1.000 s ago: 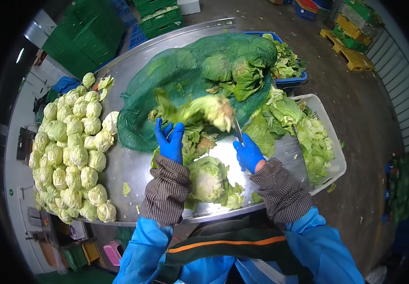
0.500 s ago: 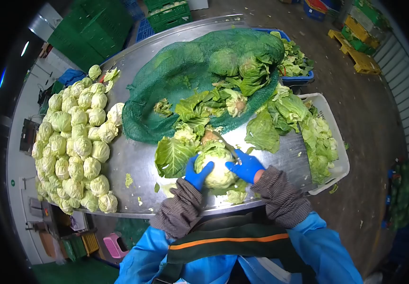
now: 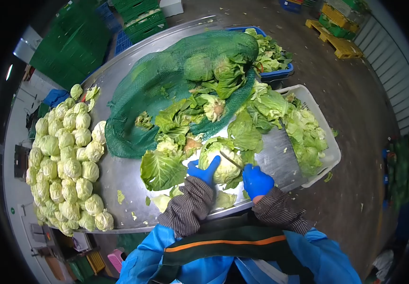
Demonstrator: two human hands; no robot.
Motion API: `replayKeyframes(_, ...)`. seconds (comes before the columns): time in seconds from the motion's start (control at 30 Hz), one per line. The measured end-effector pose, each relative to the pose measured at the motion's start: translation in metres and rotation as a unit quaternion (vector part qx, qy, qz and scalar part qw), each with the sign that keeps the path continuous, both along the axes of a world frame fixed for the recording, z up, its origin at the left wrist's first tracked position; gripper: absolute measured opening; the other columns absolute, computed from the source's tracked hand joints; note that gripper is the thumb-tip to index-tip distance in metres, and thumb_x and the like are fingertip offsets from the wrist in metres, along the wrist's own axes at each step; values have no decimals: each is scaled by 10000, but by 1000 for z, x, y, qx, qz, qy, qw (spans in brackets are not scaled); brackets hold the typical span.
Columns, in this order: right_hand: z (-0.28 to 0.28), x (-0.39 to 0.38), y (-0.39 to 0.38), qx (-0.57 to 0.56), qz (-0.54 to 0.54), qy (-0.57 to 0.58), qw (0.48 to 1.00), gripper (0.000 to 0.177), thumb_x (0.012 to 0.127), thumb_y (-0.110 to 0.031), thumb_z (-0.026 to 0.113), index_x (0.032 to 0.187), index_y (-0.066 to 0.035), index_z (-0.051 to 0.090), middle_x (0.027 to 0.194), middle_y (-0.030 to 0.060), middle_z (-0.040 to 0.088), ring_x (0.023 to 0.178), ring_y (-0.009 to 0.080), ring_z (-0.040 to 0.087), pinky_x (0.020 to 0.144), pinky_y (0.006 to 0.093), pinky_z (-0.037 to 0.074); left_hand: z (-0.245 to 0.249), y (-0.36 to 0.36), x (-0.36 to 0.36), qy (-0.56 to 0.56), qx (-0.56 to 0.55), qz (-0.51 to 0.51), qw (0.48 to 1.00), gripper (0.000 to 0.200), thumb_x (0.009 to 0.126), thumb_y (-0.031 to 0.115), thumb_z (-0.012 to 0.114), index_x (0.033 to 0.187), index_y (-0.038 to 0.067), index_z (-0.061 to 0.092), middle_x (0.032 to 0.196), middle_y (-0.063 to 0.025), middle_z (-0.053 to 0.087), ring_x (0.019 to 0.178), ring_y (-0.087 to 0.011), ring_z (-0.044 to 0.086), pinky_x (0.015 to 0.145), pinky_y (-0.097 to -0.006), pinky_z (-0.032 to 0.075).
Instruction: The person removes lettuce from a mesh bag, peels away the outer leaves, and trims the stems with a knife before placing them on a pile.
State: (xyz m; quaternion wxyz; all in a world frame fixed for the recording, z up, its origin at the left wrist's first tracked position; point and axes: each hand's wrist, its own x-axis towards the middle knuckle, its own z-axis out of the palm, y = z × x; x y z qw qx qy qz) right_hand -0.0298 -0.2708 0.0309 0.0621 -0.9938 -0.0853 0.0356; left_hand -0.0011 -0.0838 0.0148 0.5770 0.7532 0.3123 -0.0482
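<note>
A pale green cabbage [image 3: 226, 171] sits in front of me on the metal table [image 3: 131, 182]. My left hand [image 3: 204, 170], in a blue glove, grips its left side with the thumb pressed on the leaves. In my blue-gloved right hand [image 3: 257, 181] is the handle of a knife [image 3: 231, 161], whose dark blade lies across the cabbage's upper right. Large loose leaves [image 3: 162, 169] spread left of the cabbage, and a cut stem end [image 3: 192, 145] shows just beyond it. Smaller leaf pieces [image 3: 225, 199] lie near the table's front edge.
Trimmed cabbages [image 3: 67, 165] are piled at the left. A green mesh bag [image 3: 133, 104] with cabbages in it stretches across the back. At the right, a white crate [image 3: 333, 142] and a blue crate [image 3: 280, 73] hold leaves.
My right hand has left the cabbage's side, now showing a knife laid against it. The cabbage has turned slightly under my left hand, and the whole view has shifted.
</note>
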Motion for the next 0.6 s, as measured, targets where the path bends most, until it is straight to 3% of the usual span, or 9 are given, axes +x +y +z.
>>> replayKeyframes(0.2, -7, 33, 5, 44, -36, 21, 998, 189, 822, -174, 547, 973, -65, 521, 762, 146, 606, 572, 274, 640, 485, 398, 518, -10, -8, 10, 18, 2, 37, 999, 890, 597, 505, 806, 1111, -106, 413, 963, -210, 621, 892, -286, 618, 818, -364, 483)
replayKeyframes(0.3, -22, 56, 1, 64, -103, 119, 986, 212, 880, -259, 477, 1004, -93, 527, 877, 177, 629, 663, 338, 639, 561, 453, 505, -9, -9, 1, 22, 33, -12, 999, 886, 596, 519, 800, 1108, -90, 411, 1007, -214, 582, 899, -305, 593, 835, -377, 468)
replayKeyframes(0.33, -72, 61, -16, 88, -50, -30, 994, 225, 896, -266, 462, 1010, -92, 549, 947, 191, 637, 725, 356, 639, 614, 456, 510, -21, -18, -11, 18, 128, -1, 992, 870, 592, 507, 809, 1105, -69, 407, 1068, -229, 516, 933, -320, 566, 837, -392, 464)
replayKeyframes(0.4, -20, 85, -28, 101, -148, 79, 981, 265, 920, -297, 433, 1036, -95, 561, 956, 192, 639, 763, 377, 633, 643, 472, 508, -35, -17, -24, -69, 108, -13, 992, 872, 581, 445, 839, 1129, -55, 381, 1119, -234, 459, 978, -317, 543, 854, -402, 460)
replayKeyframes(0.43, 10, 92, -32, 127, -143, 159, 969, 383, 909, -403, 451, 1122, -96, 538, 996, 204, 627, 843, 368, 627, 700, 468, 504, -28, -19, -24, -107, -32, 39, 993, 875, 578, 369, 861, 1148, -53, 348, 1114, -228, 469, 987, -298, 545, 875, -406, 459)
replayKeyframes(0.47, 22, 84, -30, 139, -116, 139, 974, 429, 893, -422, 472, 1151, -82, 516, 1026, 215, 610, 881, 377, 613, 731, 463, 499, -5, -20, -19, -96, -156, 60, 981, 864, 595, 319, 859, 1173, -46, 331, 1131, -229, 467, 1015, -291, 541, 889, -396, 466)
replayKeyframes(0.53, 36, 63, -13, 162, -62, 100, 980, 537, 861, -461, 514, 1209, -54, 472, 1085, 236, 577, 958, 394, 585, 793, 452, 489, -10, -11, -13, -104, -205, 21, 973, 892, 617, 305, 843, 1240, -39, 305, 1166, -244, 443, 1046, -298, 534, 887, -385, 478)
replayKeyframes(0.57, 39, 59, -5, 180, -54, 112, 976, 621, 811, -508, 563, 1230, -62, 462, 1107, 229, 570, 1000, 380, 571, 839, 447, 466, -33, 1, -14, -95, -74, -44, 992, 975, 631, 297, 831, 1333, -33, 239, 1201, -252, 413, 1066, -295, 529, 882, -378, 486)
replayKeyframes(0.6, 30, 62, -1, 216, -44, 117, 969, 601, 814, -487, 568, 1226, -62, 463, 1101, 224, 573, 996, 376, 573, 834, 444, 467, -6, 0, -14, -75, -86, -87, 990, 1017, 637, 304, 822, 1379, -19, 207, 1229, -251, 382, 1080, -294, 523, 894, -379, 478)
